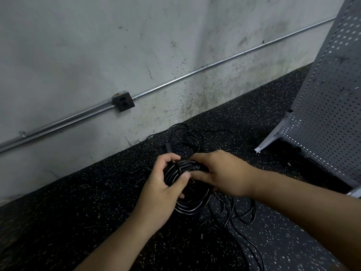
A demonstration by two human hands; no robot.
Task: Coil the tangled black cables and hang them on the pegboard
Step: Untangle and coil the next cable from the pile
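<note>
To your right the grey perforated metal pegboard (328, 104) bars passage. Loose black cable loops (193, 138) litter the black speckled rubber floor (78, 212) beyond and right of the black cable coil (186, 208). Left, the floor runs open to the stained concrete wall (97, 45).

stained concrete wall (78, 45), speckled black floor (58, 222)

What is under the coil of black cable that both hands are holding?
Under the coil lie the speckled floor and loose cable strands trailing toward the lower right. The left hand and right hand cover its upper part, so what lies beneath them is hidden.
</note>
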